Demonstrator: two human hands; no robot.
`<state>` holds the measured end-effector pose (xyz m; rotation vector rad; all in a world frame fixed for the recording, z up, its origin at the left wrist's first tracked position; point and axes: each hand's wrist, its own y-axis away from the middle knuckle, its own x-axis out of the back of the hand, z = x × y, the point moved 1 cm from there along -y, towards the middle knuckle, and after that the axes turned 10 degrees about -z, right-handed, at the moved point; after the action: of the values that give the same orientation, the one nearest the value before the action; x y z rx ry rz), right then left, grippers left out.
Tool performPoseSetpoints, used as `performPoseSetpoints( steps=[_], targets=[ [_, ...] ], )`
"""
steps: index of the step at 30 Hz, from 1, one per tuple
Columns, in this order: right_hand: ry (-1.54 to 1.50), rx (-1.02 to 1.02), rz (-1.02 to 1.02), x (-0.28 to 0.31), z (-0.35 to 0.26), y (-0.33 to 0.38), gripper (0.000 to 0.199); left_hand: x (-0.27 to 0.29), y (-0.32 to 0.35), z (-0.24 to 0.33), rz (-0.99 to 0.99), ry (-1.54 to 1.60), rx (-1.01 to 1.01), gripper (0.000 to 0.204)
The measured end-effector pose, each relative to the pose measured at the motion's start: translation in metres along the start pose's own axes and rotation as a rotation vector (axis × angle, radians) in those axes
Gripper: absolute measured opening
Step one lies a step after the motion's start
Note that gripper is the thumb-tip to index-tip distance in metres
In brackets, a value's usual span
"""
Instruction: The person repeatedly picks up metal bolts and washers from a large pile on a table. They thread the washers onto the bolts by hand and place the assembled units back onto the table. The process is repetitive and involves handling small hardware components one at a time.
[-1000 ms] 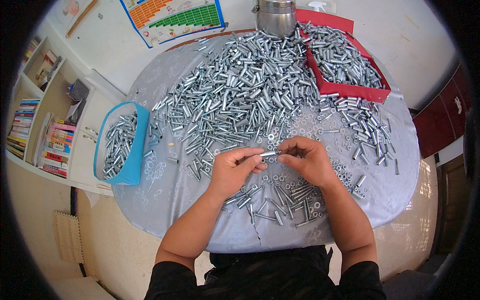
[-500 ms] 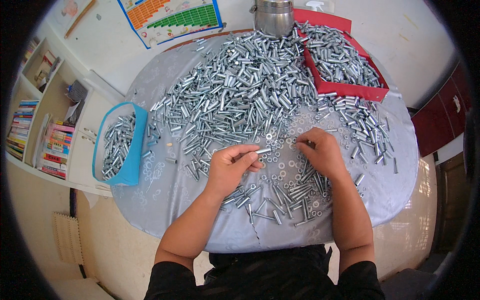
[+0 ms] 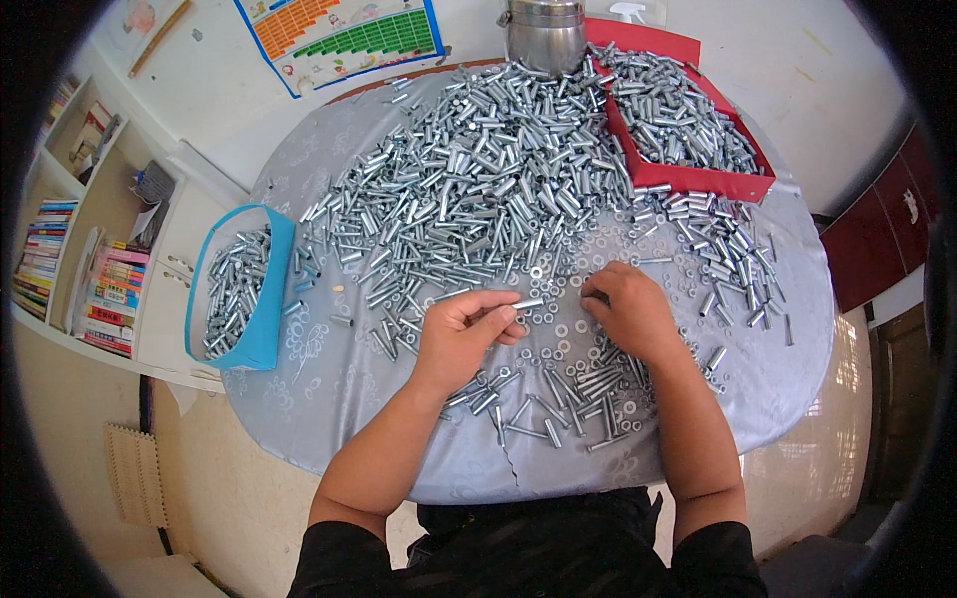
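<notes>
My left hand (image 3: pixel 473 324) is closed, pinching a shiny metal anchor sleeve (image 3: pixel 529 304) between thumb and fingers; it lies nearly level, its end toward the right. My right hand (image 3: pixel 630 307) is just to the right, a short gap away, with fingers curled down and pressed together above the scattered washers (image 3: pixel 581 326). Whatever its fingertips may hold is hidden. Small nuts and washers lie between and beyond both hands. Close to me, between my forearms, is a loose group of bolts (image 3: pixel 598 384).
A large heap of metal sleeves and bolts (image 3: pixel 469 169) covers the far tabletop. On the left stands a blue fabric bin (image 3: pixel 261 319) of sleeves; at the far right, a red box (image 3: pixel 698 179) full of hardware. A steel canister (image 3: pixel 545 40) stands behind the heap.
My right hand has shifted slightly left, closer to the sleeve. The left hand stays almost still, with the sleeve in its pinch.
</notes>
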<state>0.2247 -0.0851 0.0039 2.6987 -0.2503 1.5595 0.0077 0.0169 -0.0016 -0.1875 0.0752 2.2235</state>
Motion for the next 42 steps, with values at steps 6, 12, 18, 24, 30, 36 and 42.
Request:
performPoseSetpoints(
  steps=[6, 12, 18, 24, 30, 36, 42],
  targets=[
    [-0.48, -0.049, 0.008, 0.0, -0.015, 0.0, 0.01, 0.0, 0.0, 0.001, 0.004, -0.015, 0.014, 0.02],
    [-0.906, -0.006, -0.037, -0.012, -0.024, 0.001, 0.009, 0.0, 0.0, 0.0, -0.004, -0.01, 0.008, 0.02],
    [-1.008, -0.004, -0.027, -0.015, -0.027, 0.001, 0.013, -0.001, 0.0, 0.001, -0.008, -0.034, 0.017, 0.02],
    [-1.095, 0.008, -0.135, -0.012, -0.026, 0.001, 0.019, 0.0, 0.0, 0.002, -0.043, -0.003, 0.03, 0.021],
    [-0.925, -0.038, -0.09, -0.011, -0.023, 0.001, 0.018, 0.002, -0.001, 0.001, 0.008, 0.055, 0.028, 0.02],
    [-0.173, 0.23, -0.02, -0.012, -0.02, -0.001, 0.023, 0.005, -0.002, 0.002, 0.105, 0.059, 0.016, 0.02],
    [-0.021, 0.236, -0.074, -0.017, -0.027, -0.001, 0.022, 0.006, -0.001, -0.002, 0.073, 0.009, 0.001, 0.02]
  ],
)
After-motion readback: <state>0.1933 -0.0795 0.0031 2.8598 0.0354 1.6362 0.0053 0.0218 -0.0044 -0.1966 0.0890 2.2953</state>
